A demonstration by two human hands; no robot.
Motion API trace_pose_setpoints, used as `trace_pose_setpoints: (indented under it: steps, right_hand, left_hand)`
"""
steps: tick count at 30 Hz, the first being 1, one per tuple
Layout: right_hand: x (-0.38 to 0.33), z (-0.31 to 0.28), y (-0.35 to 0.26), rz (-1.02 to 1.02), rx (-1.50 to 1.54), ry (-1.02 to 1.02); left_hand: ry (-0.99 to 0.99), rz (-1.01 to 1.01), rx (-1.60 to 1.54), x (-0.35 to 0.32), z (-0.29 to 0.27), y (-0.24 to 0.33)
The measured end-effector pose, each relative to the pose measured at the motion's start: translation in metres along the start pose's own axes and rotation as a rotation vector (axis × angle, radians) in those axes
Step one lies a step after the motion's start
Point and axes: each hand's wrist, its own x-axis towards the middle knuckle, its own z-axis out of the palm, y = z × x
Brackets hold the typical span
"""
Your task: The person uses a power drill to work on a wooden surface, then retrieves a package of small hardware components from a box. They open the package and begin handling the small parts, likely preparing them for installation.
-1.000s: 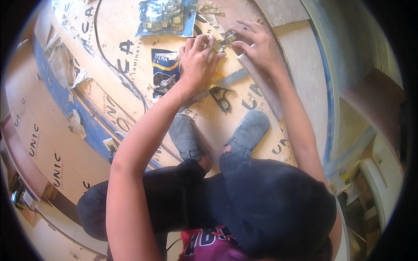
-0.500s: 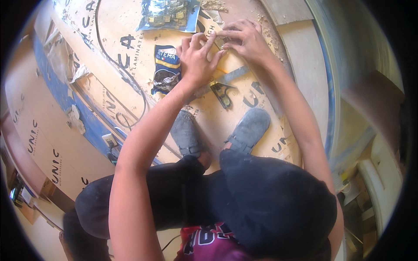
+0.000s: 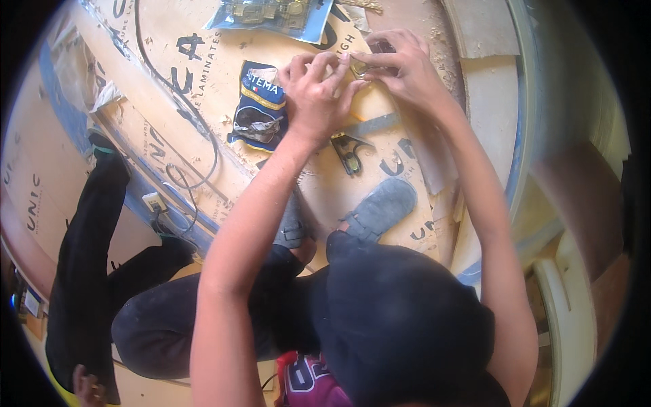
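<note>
A small brass-coloured metal piece (image 3: pixel 360 68) sits between my two hands, mostly covered by fingers; its exact kind cannot be made out. My left hand (image 3: pixel 314 91) pinches toward it from the left, with thumb and forefinger curved round it. From the other side my right hand (image 3: pixel 401 66) grips it with bent fingers. Close by my left wrist lies a dark blue pouch (image 3: pixel 260 112) with a clear window. Below the hands a black spring clamp (image 3: pixel 350 154) rests on the printed board, beside a flat grey strip (image 3: pixel 374 125).
A clear bag of brass-coloured fittings (image 3: pixel 274 15) lies at the top of the board (image 3: pixel 203 88). A black cable (image 3: pixel 166 78) loops down the left side. Wood shavings lie about. Another person's dark-trousered leg (image 3: pixel 88 230) and hand (image 3: pixel 88 388) are at the left.
My view has shifted a little. Another person's legs and hand have come in at the left. Both my hands stay together at the small brass-coloured piece.
</note>
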Motion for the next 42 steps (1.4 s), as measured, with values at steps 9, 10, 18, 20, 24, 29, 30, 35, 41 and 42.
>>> trace_pose_setpoints:
  steps: [9,10,18,20,24,29,30,35,41,42]
  right_hand:
    - [0.001,0.001,0.004,0.015,0.055,-0.029]
    - [0.001,0.002,0.005,0.018,0.059,-0.026]
    - [0.001,0.008,0.009,0.023,0.061,-0.001]
    - [0.0,0.009,0.011,0.027,0.044,-0.004]
    - [0.001,0.005,0.014,0.007,0.053,-0.031]
    - [-0.002,-0.014,0.019,-0.005,0.198,0.051]
    - [-0.006,-0.018,0.019,0.038,0.184,0.074]
    - [-0.022,-0.022,0.018,0.086,0.105,0.091]
    - [-0.019,-0.015,0.014,0.048,0.005,0.087]
    - [-0.019,-0.015,0.014,0.051,-0.007,0.088]
  left_hand:
    - [-0.037,-0.008,-0.024,0.0,0.003,0.002]
    - [-0.04,-0.014,-0.016,0.0,0.003,0.002]
    - [-0.077,-0.027,0.04,0.002,0.0,0.008]
    - [-0.075,-0.015,0.04,0.003,-0.001,0.01]
    - [-0.078,-0.021,0.021,0.003,-0.005,0.014]
    - [-0.078,-0.038,0.016,0.001,-0.008,0.016]
    - [-0.081,-0.054,0.005,0.0,-0.008,0.016]
    - [-0.017,-0.033,0.056,-0.003,-0.004,0.015]
    - [-0.012,-0.037,0.036,-0.004,-0.005,0.015]
    - [-0.016,-0.036,0.021,-0.004,-0.005,0.016]
